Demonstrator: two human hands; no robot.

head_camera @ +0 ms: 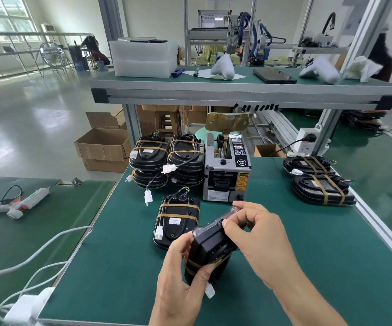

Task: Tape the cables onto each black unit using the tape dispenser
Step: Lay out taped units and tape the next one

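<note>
Head view, black unit [210, 249] held between both hands, left hand [180, 278], right hand [258, 238].

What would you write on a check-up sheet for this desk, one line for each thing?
Surface: green mat, bare near the front.
Job's things: held unit with tape band; taped unit lying flat; stacks left of dispenser; two units at right.
Clutter: glue gun on left table.
Hands: left hand and right hand both grip the held unit.
Cables: white cable crosses the left edge; plug dangles from held unit.
Surroundings: shelf above, boxes on floor.
</note>
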